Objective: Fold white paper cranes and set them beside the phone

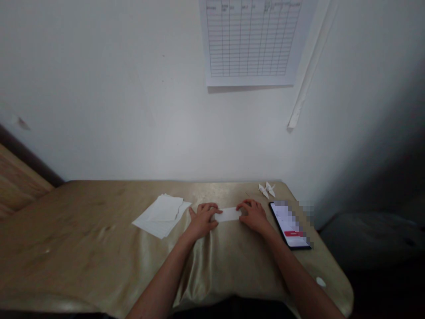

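Observation:
A white sheet of paper (229, 214), folded into a narrow strip, lies crosswise on the gold-brown covered surface (102, 257). At its left end, my left hand (202, 222) is closed on the paper, thumb near the lower edge and bent fingers along the upper one. My right hand (254, 215) grips the opposite end the same way, with its fingers curled. Both ends of the strip are partly hidden under my fingertips. Just left of my left hand is a loose stack of white paper sheets (159, 217), some with uneven edges.
Two small folded paper cranes (267, 190) sit at the back right. A phone (288, 226) with its screen lit lies right of my right hand. Near the right edge is a small white piece (320, 282). A wall (149, 133) with a printed chart (250, 48) rises behind.

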The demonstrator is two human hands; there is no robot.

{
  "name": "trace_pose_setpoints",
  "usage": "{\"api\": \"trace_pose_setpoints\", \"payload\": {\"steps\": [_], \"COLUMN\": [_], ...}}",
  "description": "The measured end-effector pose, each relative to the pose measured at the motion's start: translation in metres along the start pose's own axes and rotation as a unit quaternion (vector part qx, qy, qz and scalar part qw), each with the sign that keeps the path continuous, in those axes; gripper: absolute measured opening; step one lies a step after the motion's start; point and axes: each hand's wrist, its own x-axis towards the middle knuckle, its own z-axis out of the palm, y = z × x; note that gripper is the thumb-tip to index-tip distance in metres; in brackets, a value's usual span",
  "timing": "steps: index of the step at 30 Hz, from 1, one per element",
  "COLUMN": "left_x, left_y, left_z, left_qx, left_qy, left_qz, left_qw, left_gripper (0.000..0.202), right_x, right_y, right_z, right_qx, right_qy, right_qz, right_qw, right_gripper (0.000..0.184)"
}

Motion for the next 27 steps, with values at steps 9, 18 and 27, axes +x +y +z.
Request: {"api": "trace_pose_setpoints", "payload": {"steps": [9, 18, 27], "left_x": [-0.002, -0.005, -0.003], "left_y": [-0.005, 0.003, -0.001], "left_z": [0.004, 0.004, 0.007], "left_qx": [0.012, 0.03, 0.023], "left_qy": [0.021, 0.055, 0.071], "left_qz": [0.013, 0.039, 0.057], "left_qw": [1.0, 0.997, 0.996], "left_gripper": [0.044, 0.036, 0.039], "right_x": [-0.002, -0.008, -0.003], "right_y": [0.005, 0.016, 0.021], "right_z": [0.002, 0.001, 0.004], "right_qx": [0.005, 0.033, 0.049], "right_qy": [0.02, 0.033, 0.034], "right_qz": [-0.034, -0.156, -0.188], "right_qw": [0.999, 0.987, 0.98], "right_gripper": [0.044, 0.04, 0.042]}}
